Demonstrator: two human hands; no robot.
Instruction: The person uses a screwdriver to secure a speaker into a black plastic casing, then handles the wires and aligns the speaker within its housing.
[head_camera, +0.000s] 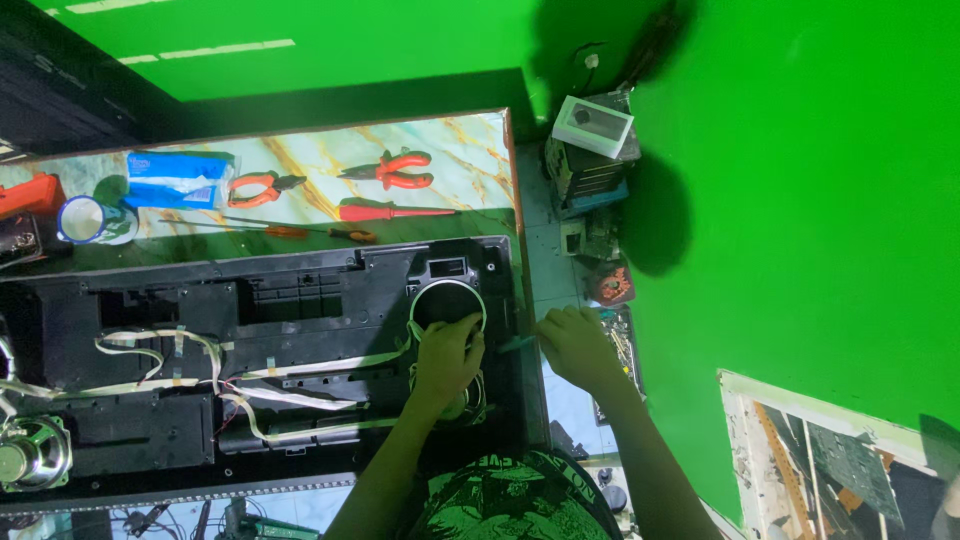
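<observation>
A long black plastic casing (290, 300) lies open on the marble-patterned table (470, 140), with white ribbon cables (180, 345) taped across its inside. My left hand (447, 357) rests inside the casing at a round opening with a pale ring (447, 290), fingers curled on the part there. My right hand (577, 343) is at the casing's right edge and grips a green-handled tool (517, 343) whose tip points into the casing.
Behind the casing lie two orange-handled pliers (395, 168), a red screwdriver (385, 212), a thin orange screwdriver (300, 232), a blue packet (175, 178) and a cup (85, 220). A loose speaker (30, 452) sits at left. Boxes and parts (592, 150) clutter the floor at right.
</observation>
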